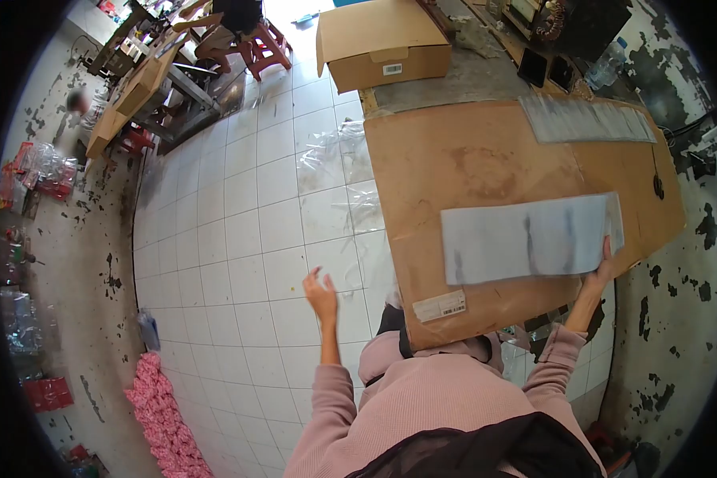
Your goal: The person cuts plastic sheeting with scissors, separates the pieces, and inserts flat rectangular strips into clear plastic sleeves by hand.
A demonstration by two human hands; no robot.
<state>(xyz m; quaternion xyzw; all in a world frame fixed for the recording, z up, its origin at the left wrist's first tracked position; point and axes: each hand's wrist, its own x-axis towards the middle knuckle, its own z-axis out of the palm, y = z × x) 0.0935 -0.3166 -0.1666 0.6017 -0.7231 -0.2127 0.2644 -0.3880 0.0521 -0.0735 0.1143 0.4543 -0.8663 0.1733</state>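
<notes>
My right hand [600, 269] grips the right end of a stack of translucent plastic sheets [494, 243]; some of its fingers are hidden. The stack lies nearly flat on a big cardboard sheet [422, 171], with greyish bands across it. Out to the left, my left hand [321, 296] is raised over the tiled floor, fingers apart and curled, holding nothing. A white label [439, 306] is stuck near the cardboard's front left corner. Farther back on the cardboard lies a second stack of clear plastic [585, 121].
A closed cardboard box [390, 52] stands behind the cardboard sheet. Two dark phones [532, 67] and a plastic bottle [607, 64] are at the back right. Pink bundled material [163, 414] lies along the left wall. Another person [235, 20] sits at a far workbench.
</notes>
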